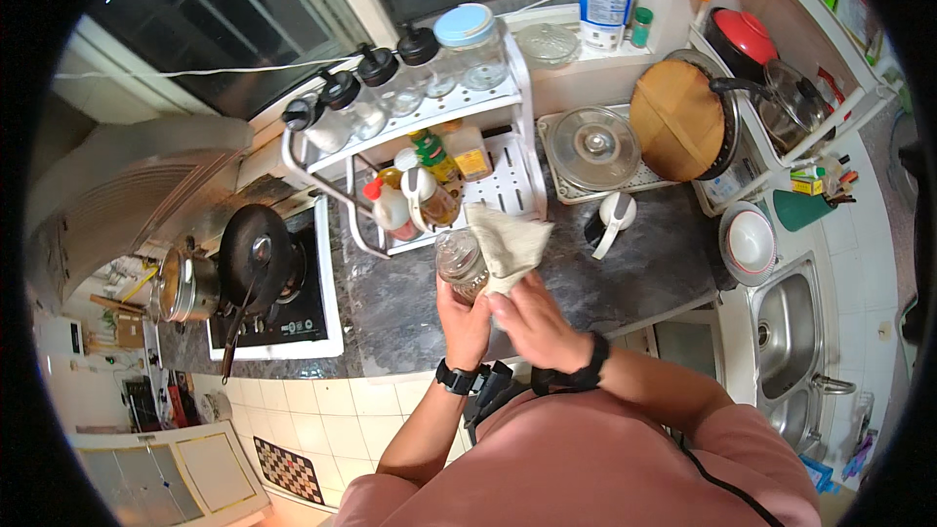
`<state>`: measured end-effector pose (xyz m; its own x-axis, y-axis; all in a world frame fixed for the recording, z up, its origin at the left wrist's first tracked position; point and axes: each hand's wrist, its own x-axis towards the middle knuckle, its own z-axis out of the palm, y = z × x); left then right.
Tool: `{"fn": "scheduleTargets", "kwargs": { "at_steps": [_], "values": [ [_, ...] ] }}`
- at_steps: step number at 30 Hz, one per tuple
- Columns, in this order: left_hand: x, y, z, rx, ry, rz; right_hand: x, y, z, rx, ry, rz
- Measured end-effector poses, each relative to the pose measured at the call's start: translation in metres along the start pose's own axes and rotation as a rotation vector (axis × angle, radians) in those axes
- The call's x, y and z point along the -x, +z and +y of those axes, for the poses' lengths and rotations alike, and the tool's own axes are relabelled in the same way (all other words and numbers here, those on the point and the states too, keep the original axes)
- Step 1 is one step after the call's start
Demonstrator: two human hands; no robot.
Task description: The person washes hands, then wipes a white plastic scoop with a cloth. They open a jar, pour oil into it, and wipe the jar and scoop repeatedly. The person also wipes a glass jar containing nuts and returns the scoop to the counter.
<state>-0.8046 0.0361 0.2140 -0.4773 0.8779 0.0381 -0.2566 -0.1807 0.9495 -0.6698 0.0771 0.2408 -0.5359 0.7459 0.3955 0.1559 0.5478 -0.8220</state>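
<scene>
My left hand point(464, 326) grips a clear glass jar point(461, 260) with a ribbed or patterned body, held above the dark countertop. In my right hand point(540, 326) is a cream-coloured cloth point(512, 238), pressed against the jar's right side. The cloth's loose corner stands up and fans out beyond my fingers. Part of the jar's lower body is hidden by the cloth and my hands. To the right on the counter lies a white and grey dispenser top with a handle point(615, 218).
Ahead stands a white two-tier rack point(523, 99) with glass bottles and condiments. A black wok point(255, 256) sits on the gas hob point(315, 307) at left. A glass lid point(594, 146), a wooden lid point(677, 121), stacked bowls point(750, 247) and a steel sink point(790, 322) are at right.
</scene>
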Motion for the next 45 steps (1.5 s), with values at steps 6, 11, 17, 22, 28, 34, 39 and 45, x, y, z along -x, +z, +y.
{"fn": "scheduleTargets", "kwargs": {
  "at_steps": [6, 11, 17, 22, 28, 34, 39, 45],
  "values": [
    [0.02, -0.036, 0.048, -0.145, 0.072, 0.014, -0.061, 0.045, -0.026, -0.746, 0.385, -0.048],
    [0.02, -0.059, 0.07, -0.069, 0.21, 0.122, -0.061, 0.068, -0.052, -0.57, 0.186, -0.081],
    [0.019, -0.069, 0.083, -0.017, 0.215, 0.128, -0.055, 0.075, -0.075, -0.43, 0.133, -0.067],
    [0.017, -0.077, 0.093, 0.148, 0.24, 0.13, -0.066, 0.084, -0.054, -0.91, 0.454, -0.114],
    [-0.002, -0.09, 0.123, -0.051, 0.232, -0.171, -0.049, 0.065, -0.058, -1.608, 0.683, -0.218],
    [0.015, -0.056, 0.111, -0.143, 0.345, -0.009, -0.053, 0.075, -0.069, -1.299, 0.758, 0.062],
    [0.021, -0.056, 0.1, -0.378, 0.541, -0.003, -0.036, 0.064, -0.051, -0.888, 0.627, 0.004],
    [0.029, -0.055, 0.093, -0.205, 0.281, -0.118, -0.033, 0.056, -0.052, -0.828, 0.373, 0.008]
  ]
}}
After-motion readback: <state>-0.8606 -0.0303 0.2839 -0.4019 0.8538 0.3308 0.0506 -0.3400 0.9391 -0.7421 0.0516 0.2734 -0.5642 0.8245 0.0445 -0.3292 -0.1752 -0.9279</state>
